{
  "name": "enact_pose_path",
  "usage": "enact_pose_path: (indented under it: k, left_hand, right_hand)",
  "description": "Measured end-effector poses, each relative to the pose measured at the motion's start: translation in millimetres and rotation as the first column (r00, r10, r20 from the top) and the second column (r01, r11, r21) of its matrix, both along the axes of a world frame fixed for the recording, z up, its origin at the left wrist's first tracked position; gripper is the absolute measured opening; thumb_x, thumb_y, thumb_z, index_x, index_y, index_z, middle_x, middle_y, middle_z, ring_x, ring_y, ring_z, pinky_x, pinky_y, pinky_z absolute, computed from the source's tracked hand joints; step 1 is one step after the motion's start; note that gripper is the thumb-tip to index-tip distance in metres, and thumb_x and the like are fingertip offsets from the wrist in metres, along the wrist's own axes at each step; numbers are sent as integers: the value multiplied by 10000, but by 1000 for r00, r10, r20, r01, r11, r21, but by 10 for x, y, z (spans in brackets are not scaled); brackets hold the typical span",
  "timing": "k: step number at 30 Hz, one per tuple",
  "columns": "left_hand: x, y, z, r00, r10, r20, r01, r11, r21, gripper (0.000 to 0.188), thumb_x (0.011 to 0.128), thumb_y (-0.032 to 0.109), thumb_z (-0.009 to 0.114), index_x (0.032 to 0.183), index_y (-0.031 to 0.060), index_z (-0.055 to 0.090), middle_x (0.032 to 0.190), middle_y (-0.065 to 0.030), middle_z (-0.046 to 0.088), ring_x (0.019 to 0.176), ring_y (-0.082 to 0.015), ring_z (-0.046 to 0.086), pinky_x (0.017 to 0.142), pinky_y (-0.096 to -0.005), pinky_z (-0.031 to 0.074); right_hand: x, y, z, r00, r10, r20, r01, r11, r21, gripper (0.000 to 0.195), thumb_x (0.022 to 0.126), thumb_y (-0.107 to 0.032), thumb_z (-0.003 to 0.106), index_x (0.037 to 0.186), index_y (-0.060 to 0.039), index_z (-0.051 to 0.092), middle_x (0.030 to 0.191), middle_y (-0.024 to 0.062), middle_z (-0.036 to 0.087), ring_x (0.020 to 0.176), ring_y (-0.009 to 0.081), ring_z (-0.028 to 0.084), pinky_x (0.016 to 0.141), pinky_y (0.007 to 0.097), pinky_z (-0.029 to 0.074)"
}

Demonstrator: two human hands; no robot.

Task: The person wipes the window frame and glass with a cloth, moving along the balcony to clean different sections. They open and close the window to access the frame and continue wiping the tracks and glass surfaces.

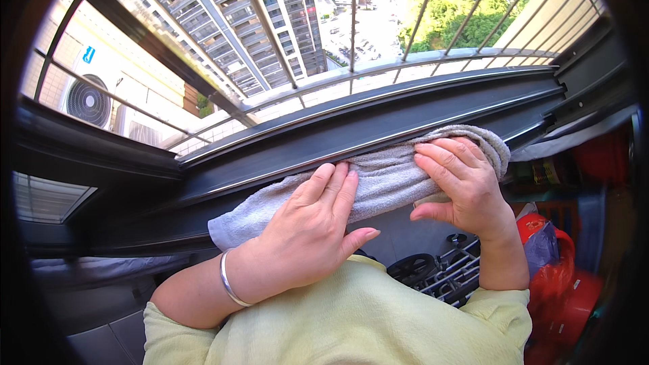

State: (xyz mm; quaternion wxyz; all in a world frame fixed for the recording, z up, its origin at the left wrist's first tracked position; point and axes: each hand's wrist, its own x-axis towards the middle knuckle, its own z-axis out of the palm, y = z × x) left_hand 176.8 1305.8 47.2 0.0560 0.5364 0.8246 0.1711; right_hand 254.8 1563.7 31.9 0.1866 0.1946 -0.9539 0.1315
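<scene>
A grey terry cloth towel (pixel 385 182) lies folded lengthwise along the inner track of a dark metal window frame (pixel 304 147). My left hand (pixel 314 218), with a silver bangle on its wrist, rests flat on the towel's middle, fingertips near the raised rail. Farther right, my right hand (pixel 456 182) lies over the towel's bunched end, fingers bent on top and thumb apart at its lower edge. Neither hand clearly grips the cloth. The towel's left end hangs loosely over the sill's inner edge.
Metal safety bars (pixel 353 20) stand outside the window frame. An air conditioner's outdoor unit (pixel 88 100) is beyond them at left. Below right are a metal rack-like frame with wheels (pixel 446 268), red plastic containers (pixel 573 309) and plastic bags (pixel 542 248).
</scene>
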Motion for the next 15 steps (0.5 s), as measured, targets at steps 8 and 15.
enact_pose_path:
  k: [8, 15]
  left_hand:
    - [49, 1034, -51, 982, -120, -147, 123, 992, 14, 690, 923, 442, 588, 1206, -182, 511, 1185, -285, 573, 1153, -387, 492, 1022, -411, 396]
    - [129, 2005, -105, 943, -204, -262, 197, 979, -50, 699, 958, 511, 483, 1170, -152, 541, 1145, -254, 585, 1128, -338, 500, 1010, -390, 353]
  right_hand:
    - [306, 644, -144, 927, -356, -116, 364, 930, 47, 635, 815, -569, 630, 1091, 0, 684, 1167, 92, 674, 1092, 263, 579, 1037, 422, 349]
    - [380, 1172, -255, 806, -576, -139, 575, 817, -50, 468, 954, -430, 542, 1076, -9, 707, 1131, 109, 695, 1113, 274, 579, 1065, 430, 322]
